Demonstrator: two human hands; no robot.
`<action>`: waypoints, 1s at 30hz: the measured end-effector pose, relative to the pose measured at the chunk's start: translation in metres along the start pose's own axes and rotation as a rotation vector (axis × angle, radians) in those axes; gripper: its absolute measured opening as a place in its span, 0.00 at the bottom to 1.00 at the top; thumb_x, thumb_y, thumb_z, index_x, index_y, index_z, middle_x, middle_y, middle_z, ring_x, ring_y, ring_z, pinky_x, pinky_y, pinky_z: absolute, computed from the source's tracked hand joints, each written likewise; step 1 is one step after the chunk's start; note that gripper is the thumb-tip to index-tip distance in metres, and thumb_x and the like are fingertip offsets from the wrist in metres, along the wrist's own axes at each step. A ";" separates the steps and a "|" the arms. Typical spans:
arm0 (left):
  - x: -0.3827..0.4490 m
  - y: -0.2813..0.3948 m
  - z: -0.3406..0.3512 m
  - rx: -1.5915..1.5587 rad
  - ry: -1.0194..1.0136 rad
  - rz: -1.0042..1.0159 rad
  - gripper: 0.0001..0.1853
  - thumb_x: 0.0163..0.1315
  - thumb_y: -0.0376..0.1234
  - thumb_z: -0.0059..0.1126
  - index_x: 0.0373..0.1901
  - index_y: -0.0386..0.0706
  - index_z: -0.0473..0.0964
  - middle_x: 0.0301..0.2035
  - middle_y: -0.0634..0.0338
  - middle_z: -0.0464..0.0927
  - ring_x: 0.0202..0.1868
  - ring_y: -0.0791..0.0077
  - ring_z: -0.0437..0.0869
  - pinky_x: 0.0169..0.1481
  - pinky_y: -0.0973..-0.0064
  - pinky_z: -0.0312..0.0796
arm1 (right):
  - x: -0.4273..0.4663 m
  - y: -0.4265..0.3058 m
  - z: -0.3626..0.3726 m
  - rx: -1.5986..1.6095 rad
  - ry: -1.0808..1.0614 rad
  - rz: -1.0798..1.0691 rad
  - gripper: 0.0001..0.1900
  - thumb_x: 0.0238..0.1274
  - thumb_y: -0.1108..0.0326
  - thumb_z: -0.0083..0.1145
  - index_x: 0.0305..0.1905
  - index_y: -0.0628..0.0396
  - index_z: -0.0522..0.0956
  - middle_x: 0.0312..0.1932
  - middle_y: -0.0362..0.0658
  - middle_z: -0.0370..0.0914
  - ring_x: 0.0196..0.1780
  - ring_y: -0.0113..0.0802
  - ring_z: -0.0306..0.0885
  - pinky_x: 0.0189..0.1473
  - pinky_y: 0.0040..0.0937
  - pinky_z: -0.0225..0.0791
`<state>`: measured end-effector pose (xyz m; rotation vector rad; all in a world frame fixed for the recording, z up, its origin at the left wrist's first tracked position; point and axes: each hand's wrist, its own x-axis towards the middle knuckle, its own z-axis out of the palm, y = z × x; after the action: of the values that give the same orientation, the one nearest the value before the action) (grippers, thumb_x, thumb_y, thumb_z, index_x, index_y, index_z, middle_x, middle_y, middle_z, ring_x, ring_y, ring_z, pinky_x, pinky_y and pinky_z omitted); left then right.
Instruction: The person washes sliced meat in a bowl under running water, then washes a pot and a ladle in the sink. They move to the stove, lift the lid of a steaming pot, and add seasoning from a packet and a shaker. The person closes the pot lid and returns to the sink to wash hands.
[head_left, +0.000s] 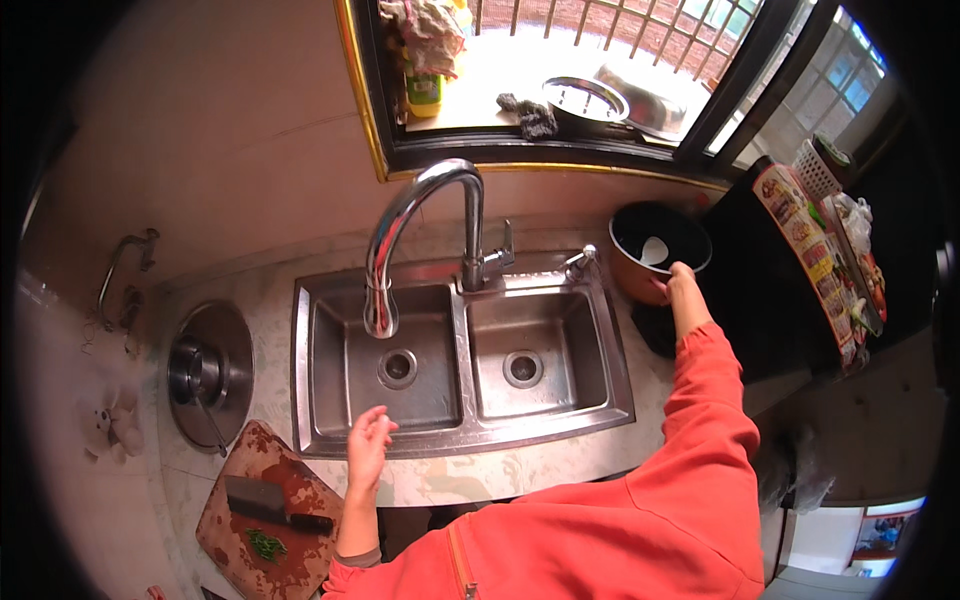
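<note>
My right hand (673, 283) is at the near rim of a deep round pot (637, 281) with a dark inside, its fingers closed on the edge. A white spoon or ladle (655, 251) lies in the pot. My left hand (370, 442) hovers over the front edge of the left basin of a steel double sink (465, 442), fingers apart, holding nothing. Over that basin bends a chrome gooseneck faucet (472, 217). At the lower left, a wet cutting board (285, 577) bears a cleaver (259, 499) and chopped green herbs (265, 545).
Metal bowls (247, 360) stand left of the sink. A small dispenser pump (581, 262) is at the sink's back right corner. On the window ledge are a green-yellow bottle (425, 94), a cloth and a round pan (585, 100). A white basket (815, 171) stands at the right.
</note>
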<state>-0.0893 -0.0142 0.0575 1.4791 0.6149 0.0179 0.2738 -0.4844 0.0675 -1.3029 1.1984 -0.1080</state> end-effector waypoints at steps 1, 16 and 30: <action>0.002 0.003 0.006 0.013 -0.053 0.015 0.15 0.59 0.32 0.48 0.47 0.37 0.67 0.27 0.62 0.75 0.27 0.86 0.69 0.31 0.88 0.61 | 0.007 0.000 -0.008 -0.012 -0.036 -0.018 0.26 0.46 0.59 0.50 0.52 0.58 0.64 0.55 0.55 0.58 0.49 0.51 0.64 0.30 0.42 0.75; 0.013 0.014 0.037 -0.181 -0.521 -0.452 0.49 0.50 0.62 0.42 0.62 0.38 0.40 0.55 0.39 0.55 0.45 0.59 0.76 0.41 0.74 0.70 | -0.213 0.084 -0.109 -0.377 -0.681 0.054 0.09 0.43 0.75 0.41 0.26 0.74 0.68 0.24 0.57 0.72 0.25 0.48 0.76 0.30 0.41 0.76; 0.059 -0.037 -0.060 -0.021 0.121 -0.507 0.12 0.46 0.28 0.45 0.30 0.28 0.70 0.27 0.51 0.76 0.25 0.66 0.79 0.22 0.76 0.73 | -0.263 0.264 0.048 -0.582 -1.327 0.023 0.23 0.56 0.66 0.49 0.54 0.66 0.61 0.40 0.53 0.72 0.27 0.36 0.77 0.28 0.27 0.73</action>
<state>-0.0762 0.0587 0.0030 1.2728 1.0704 -0.2805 0.0490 -0.1881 0.0154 -1.4087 0.0625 1.0405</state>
